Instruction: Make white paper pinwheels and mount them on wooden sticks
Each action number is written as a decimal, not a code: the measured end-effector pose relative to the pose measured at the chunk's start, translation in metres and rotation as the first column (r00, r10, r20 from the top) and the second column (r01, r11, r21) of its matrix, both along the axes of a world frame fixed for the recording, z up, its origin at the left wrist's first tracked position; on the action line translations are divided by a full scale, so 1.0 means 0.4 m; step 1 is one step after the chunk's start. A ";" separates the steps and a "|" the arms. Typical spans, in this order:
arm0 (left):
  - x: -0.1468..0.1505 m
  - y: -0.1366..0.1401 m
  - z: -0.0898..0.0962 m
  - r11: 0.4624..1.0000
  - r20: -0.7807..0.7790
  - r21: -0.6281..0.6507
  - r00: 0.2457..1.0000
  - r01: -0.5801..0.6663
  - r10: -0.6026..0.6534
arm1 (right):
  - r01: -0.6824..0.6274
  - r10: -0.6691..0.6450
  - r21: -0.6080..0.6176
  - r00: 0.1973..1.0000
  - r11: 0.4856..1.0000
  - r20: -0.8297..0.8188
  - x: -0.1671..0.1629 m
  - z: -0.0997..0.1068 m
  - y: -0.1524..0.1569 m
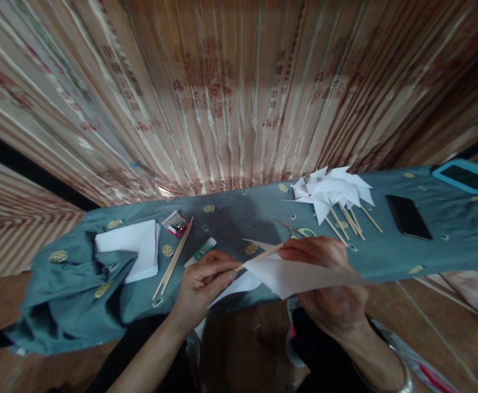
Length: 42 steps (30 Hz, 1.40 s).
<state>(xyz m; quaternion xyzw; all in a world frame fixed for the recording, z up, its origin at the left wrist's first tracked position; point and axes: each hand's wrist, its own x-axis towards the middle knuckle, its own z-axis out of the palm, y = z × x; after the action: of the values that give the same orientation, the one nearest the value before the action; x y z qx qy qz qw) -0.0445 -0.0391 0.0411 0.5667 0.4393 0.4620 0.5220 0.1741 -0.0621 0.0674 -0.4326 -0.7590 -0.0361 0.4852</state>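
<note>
My left hand (204, 281) pinches a thin wooden stick (263, 254) between thumb and fingers. The stick slants up to the right, its far end at my right hand (331, 278). That hand is closed around a white paper pinwheel (290, 275), whose folded blades spread out between my hands, over the front edge of the cloth. Where the stick meets the paper is partly hidden by the blades and fingers. Just behind my right hand lie scissors (302, 232) with light green handles.
Several finished pinwheels (331, 191) on sticks lie piled behind right. A black phone (408, 216) and blue-framed tablet (468, 176) lie farther right. At left are white paper sheets (146, 245), loose sticks (173, 259), a small red box (176, 224) of metal pieces and a green-white packet (200, 252).
</note>
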 end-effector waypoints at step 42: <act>-0.007 0.024 -0.106 0.992 -0.182 0.122 0.983 -0.013 0.035 | -0.383 -0.210 -0.687 0.761 0.617 -0.614 0.001 -0.126 0.121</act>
<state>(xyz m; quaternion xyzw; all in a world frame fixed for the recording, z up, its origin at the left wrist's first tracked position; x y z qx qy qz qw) -0.0472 -0.0294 -0.0012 0.6320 0.4637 0.4394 0.4386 0.1746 -0.0138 0.0172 -0.5435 -0.5037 0.4726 0.4769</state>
